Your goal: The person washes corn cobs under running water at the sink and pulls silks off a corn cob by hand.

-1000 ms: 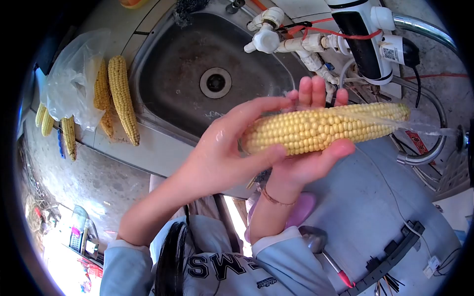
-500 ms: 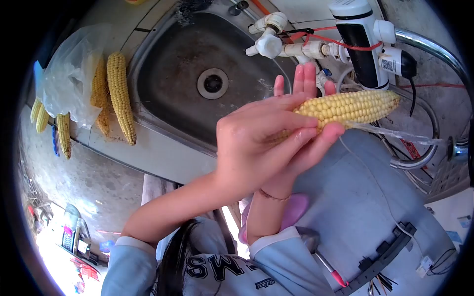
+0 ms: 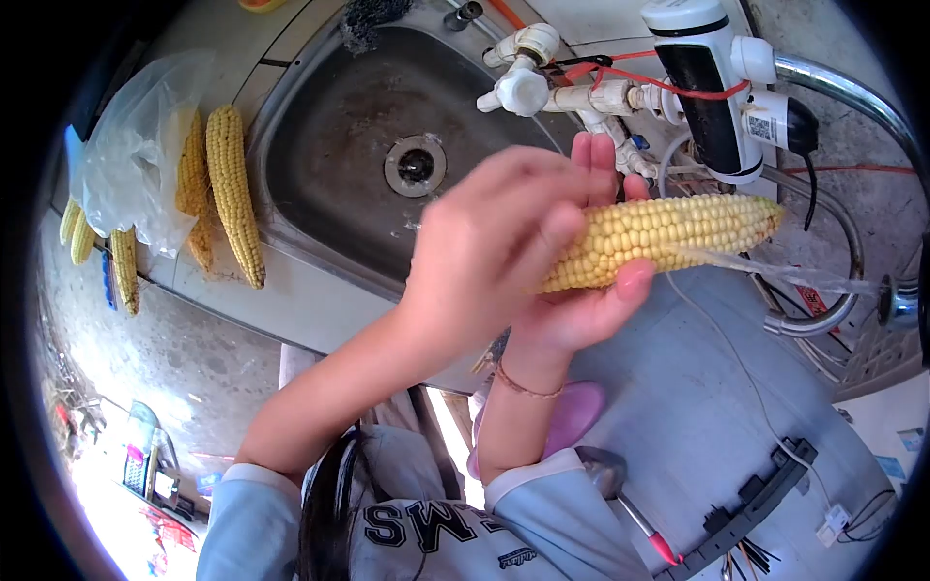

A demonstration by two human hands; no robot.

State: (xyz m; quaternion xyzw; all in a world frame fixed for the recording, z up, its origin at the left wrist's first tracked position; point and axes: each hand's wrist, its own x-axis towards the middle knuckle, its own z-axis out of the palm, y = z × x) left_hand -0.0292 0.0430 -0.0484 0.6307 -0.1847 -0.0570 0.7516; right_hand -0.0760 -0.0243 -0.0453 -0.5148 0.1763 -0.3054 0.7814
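A peeled yellow ear of corn (image 3: 678, 230) lies level in my right hand (image 3: 581, 315), whose palm is under it. The right thumb rests on the near side and the fingers show beyond the far side. My left hand (image 3: 489, 242), slightly blurred, is curled over the left end of the ear and hides it. A thin stream of water (image 3: 775, 266) from the metal faucet (image 3: 899, 300) at the right strikes the kernels.
A metal sink (image 3: 320, 184) with a round drain lies beyond my hands. To its left are more corn ears (image 3: 232, 189) and a clear plastic bag (image 3: 140, 155). White pipes (image 3: 601, 97) and a water heater (image 3: 702, 97) stand at the upper right. A dark scrubber (image 3: 373, 15) sits on the sink's far edge.
My left hand has slid back leftward along the ear, baring more kernels. The ear has tilted and dropped slightly in my right hand. Water keeps running onto it.
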